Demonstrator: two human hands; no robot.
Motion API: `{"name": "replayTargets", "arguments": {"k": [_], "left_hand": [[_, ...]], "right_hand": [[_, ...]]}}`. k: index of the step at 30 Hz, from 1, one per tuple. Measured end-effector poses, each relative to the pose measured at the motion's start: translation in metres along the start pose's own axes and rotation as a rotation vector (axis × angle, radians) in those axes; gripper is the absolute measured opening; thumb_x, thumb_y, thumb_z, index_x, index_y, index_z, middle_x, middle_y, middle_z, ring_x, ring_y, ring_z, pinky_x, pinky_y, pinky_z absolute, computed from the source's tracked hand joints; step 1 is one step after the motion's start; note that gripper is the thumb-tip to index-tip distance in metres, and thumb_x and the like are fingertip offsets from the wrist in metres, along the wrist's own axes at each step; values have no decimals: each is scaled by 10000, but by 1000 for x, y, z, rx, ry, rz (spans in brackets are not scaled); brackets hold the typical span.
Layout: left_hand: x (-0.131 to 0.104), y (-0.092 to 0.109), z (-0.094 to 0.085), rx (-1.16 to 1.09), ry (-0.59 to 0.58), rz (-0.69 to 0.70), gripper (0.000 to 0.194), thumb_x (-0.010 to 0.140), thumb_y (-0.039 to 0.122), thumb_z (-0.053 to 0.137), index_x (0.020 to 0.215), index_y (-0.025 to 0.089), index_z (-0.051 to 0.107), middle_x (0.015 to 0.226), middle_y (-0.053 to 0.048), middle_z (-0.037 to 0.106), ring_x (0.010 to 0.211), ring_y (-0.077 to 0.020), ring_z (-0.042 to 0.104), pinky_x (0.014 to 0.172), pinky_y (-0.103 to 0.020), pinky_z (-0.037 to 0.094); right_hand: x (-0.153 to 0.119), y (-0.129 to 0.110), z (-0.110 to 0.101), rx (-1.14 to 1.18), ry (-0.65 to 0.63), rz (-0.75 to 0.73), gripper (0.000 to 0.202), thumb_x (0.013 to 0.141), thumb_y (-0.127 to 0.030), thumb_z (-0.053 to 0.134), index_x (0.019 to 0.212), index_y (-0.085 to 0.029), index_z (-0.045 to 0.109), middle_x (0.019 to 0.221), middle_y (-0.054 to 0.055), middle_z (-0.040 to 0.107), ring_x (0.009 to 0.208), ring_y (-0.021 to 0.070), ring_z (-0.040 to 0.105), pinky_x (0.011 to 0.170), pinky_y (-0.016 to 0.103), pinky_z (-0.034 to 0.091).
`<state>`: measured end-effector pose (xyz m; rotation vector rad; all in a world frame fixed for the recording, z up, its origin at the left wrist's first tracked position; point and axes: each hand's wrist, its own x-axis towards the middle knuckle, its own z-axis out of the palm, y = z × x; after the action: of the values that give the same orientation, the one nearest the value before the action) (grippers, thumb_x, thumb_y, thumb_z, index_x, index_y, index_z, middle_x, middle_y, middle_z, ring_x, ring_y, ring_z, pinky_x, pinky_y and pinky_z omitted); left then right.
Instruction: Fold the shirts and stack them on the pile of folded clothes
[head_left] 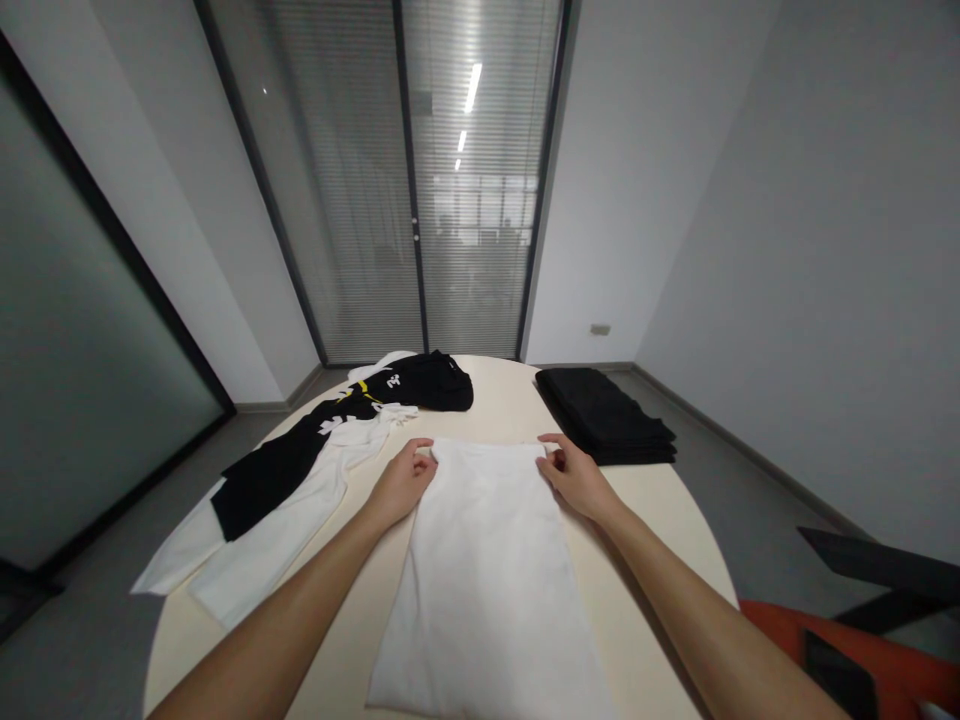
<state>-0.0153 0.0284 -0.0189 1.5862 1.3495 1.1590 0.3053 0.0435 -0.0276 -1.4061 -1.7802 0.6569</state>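
A white cloth garment (491,580) lies spread on the round table, its narrower far edge straight and its near part running out of the bottom of the view. At its far left corner, my left hand (406,478) pinches the fabric between thumb and fingers. My right hand (576,476) grips the far right corner in the same way. Both forearms reach in from the bottom, one on each side of the cloth.
Black garments with white and yellow print (281,475) lie over white garments (281,545) on the left. A folded black stack (604,415) sits at the back right of the pale table (675,520). A red and black chair (862,640) stands at the lower right.
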Motion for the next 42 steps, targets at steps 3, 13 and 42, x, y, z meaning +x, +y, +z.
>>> {"name": "replayTargets", "arguments": {"k": [3, 13, 42], "left_hand": [[0, -2, 0, 14, 16, -11, 420, 797, 374, 608, 1161, 171, 554, 669, 33, 642, 608, -163, 609, 575, -254, 412], [9, -19, 5, 58, 53, 23, 420, 776, 345, 647, 1154, 185, 561, 803, -4, 683, 714, -171, 656, 690, -273, 468], [-6, 11, -1, 561, 182, 210, 289, 926, 278, 529, 1195, 192, 592, 1216, -111, 649, 1070, -256, 637, 966, -399, 472]], "right_hand": [[0, 0, 0, 0, -7, 4, 400, 860, -394, 565, 1216, -214, 556, 706, -36, 575, 607, 139, 543, 588, 250, 423], [-1, -2, -1, 4, -18, -4, 381, 856, -381, 571, 1197, -211, 578, 718, -27, 585, 612, 141, 548, 583, 250, 425], [-6, -23, -9, -316, 97, -132, 380, 927, -436, 521, 1214, -210, 626, 1084, 99, 685, 973, 244, 644, 881, 373, 495]]}}
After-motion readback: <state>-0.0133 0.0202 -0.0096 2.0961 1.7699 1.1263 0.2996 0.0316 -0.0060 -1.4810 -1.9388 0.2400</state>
